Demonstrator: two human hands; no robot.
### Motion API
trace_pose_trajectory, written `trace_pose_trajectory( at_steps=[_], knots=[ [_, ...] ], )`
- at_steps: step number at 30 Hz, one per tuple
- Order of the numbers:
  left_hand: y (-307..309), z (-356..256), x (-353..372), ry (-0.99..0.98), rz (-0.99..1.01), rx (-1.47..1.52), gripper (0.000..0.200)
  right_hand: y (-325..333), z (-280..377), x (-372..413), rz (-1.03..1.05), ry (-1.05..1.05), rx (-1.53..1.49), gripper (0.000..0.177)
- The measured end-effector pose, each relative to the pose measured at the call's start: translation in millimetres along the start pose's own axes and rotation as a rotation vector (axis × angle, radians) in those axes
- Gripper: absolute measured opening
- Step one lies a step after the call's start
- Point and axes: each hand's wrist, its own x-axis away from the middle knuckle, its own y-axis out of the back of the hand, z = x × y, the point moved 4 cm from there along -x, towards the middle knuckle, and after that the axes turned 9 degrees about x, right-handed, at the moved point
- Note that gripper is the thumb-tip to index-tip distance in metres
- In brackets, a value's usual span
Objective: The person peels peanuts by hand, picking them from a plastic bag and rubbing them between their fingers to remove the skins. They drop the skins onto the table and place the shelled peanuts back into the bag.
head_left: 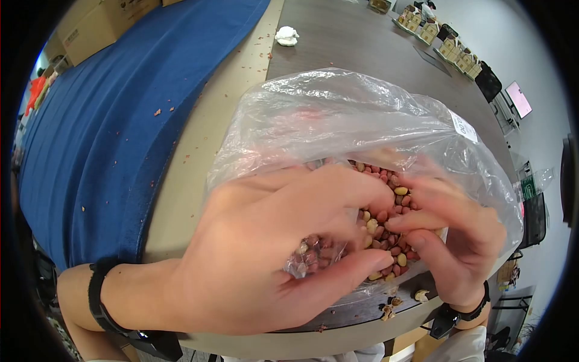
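A clear plastic bag [338, 114] lies on the dark table, its opening toward me. Inside are many red-skinned peanuts [395, 241], a few of them pale and peeled. My left hand [265, 241] arches over the opening, thumb and fingers apart, with peanuts and plastic showing between them; nothing is seen gripped in it. To the right, my right hand [458, 223] reaches into the bag, its thumb and fingertips bent among the peanuts. It is slightly blurred, and whether it holds one cannot be made out.
Blue cloth [120, 145] covers the left side, beside a beige strip with scattered skin flakes. A crumpled white tissue [287, 36] lies at the table's far side. Shell pieces [389, 308] sit at the near edge. Cardboard boxes [96, 30] stand at upper left; a person [427, 8] is far off.
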Motion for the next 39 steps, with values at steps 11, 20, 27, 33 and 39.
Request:
trace_pose_trajectory(
  at_steps=[11, 20, 27, 33, 39],
  knots=[
    [0, 5, -3, -0.062, 0.064, -0.015, 0.052, -3, -7, -5, 0.097, 0.210, 0.283, 0.064],
    [-2, 6, 0, -0.010, 0.091, -0.075, 0.059, -5, -12, -2, 0.038, 0.114, 0.294, 0.074],
    [1, 6, 0, -0.049, 0.071, -0.170, 0.058, -6, -7, -3, 0.149, 0.067, 0.343, 0.081],
    [-1, 8, -2, -0.007, 0.019, -0.069, 0.055, -13, -7, -8, 0.053, 0.116, 0.221, 0.076],
    [0, 13, -2, -0.096, -0.017, -0.121, 0.049, 0, -13, -6, 0.055, 0.096, 0.150, 0.035]
  ],
)
